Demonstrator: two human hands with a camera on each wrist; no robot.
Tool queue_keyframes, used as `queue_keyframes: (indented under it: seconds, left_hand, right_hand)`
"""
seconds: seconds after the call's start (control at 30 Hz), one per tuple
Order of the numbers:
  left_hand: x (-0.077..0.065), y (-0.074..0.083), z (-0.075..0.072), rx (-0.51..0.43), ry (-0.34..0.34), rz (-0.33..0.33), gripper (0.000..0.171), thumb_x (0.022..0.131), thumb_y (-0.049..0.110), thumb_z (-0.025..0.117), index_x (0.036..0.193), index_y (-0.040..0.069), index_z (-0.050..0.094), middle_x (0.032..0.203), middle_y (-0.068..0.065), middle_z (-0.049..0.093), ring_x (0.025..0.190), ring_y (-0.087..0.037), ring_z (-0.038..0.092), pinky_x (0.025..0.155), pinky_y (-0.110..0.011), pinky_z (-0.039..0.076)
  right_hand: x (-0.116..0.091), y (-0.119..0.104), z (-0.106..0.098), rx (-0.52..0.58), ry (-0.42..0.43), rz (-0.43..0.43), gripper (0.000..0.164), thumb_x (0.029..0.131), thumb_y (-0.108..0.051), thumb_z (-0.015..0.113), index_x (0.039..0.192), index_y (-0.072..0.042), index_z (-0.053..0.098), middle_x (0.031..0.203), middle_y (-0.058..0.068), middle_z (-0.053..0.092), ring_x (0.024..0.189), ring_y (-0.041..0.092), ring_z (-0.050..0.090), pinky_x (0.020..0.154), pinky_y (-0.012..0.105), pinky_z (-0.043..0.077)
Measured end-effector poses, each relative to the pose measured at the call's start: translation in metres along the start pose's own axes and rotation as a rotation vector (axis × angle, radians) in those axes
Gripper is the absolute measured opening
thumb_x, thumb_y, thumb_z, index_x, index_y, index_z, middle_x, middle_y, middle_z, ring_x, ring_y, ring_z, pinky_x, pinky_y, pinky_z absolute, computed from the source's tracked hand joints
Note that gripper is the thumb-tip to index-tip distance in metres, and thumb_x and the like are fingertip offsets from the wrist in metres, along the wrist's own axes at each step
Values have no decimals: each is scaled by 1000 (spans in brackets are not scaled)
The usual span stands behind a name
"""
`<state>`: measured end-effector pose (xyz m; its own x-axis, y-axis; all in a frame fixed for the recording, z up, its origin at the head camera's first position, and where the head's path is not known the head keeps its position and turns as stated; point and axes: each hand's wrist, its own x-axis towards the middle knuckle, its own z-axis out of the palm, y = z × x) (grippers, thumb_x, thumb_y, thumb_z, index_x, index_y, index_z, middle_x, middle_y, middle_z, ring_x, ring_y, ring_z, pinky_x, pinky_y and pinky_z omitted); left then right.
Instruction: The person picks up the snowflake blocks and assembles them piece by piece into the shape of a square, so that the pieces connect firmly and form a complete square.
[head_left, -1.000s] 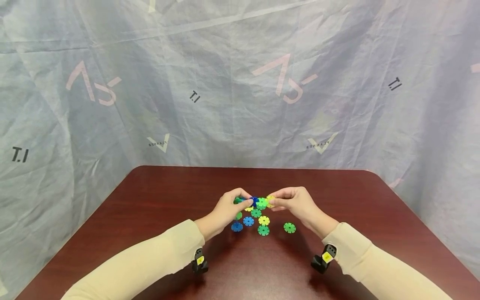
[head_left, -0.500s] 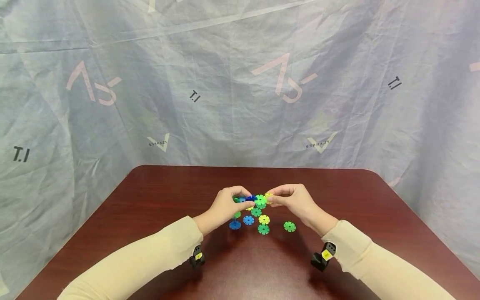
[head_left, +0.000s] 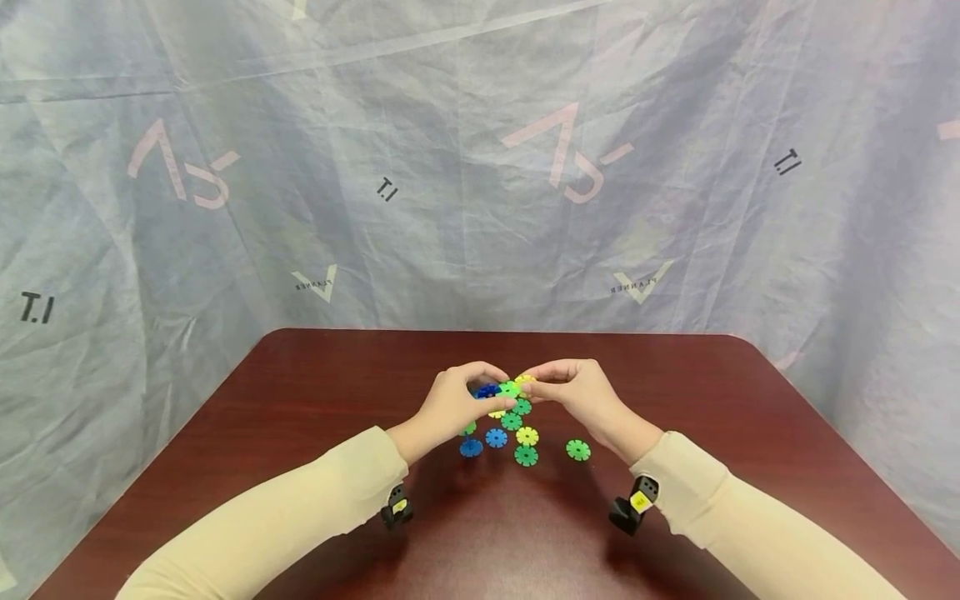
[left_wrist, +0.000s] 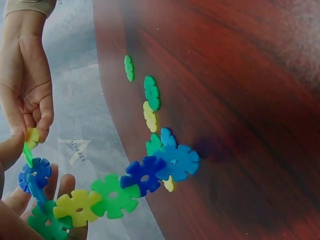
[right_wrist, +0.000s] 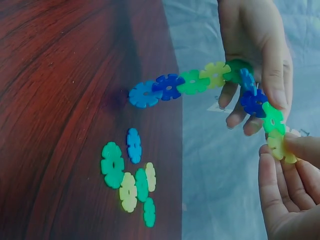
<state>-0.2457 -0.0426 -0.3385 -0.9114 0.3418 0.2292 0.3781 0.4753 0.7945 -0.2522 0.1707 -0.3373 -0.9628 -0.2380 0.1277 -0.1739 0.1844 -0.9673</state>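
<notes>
A chain of interlocked notched plastic discs [right_wrist: 194,82], in blue, green and yellow, hangs from my left hand [head_left: 450,407]. That hand holds the chain near one end, its thumb by a light green disc [right_wrist: 273,119] and the other fingers behind. My right hand [head_left: 592,400] pinches the yellow disc [right_wrist: 276,146], which meets the light green one. Whether the two discs are fully slotted together I cannot tell. At the chain's far end hangs a light blue disc [left_wrist: 177,162], low over the table. In the head view the left hand hides part of the chain.
Several loose discs lie on the dark red table [head_left: 337,375] below the hands, among them a blue disc [head_left: 496,437], a yellow disc [head_left: 527,436] and a green disc [head_left: 527,456]. Another green disc [head_left: 578,450] lies apart to the right. A grey cloth [head_left: 450,208] hangs behind.
Both hands have risen slightly, and the right hand has moved left, nearer the left one. The chain's held end has shifted left with them. The loose discs stay where they were.
</notes>
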Motion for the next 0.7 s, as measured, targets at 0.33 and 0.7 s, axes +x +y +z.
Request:
queue_keyframes:
  seconds: [0.33,0.7]
  left_hand:
    - [0,1,-4,4,3,35,27,86,34,73,110,21,68,107,4,71,94,-12,63,78,-28,54]
    - [-8,-10,-6,-99,46,-19,23,89,29,70,110,19,68,108,0,70,100,-19,62,81,-32,54]
  right_hand:
    - [9,-2,12,-19,-14,-20,34,84,-25,77,105,0,73,88,-1,75,81,17,69,82,36,56]
    - [12,11,6,15,-110,33,36,84,-23,77,112,-2,71,99,7,75,94,22,70,96,44,50]
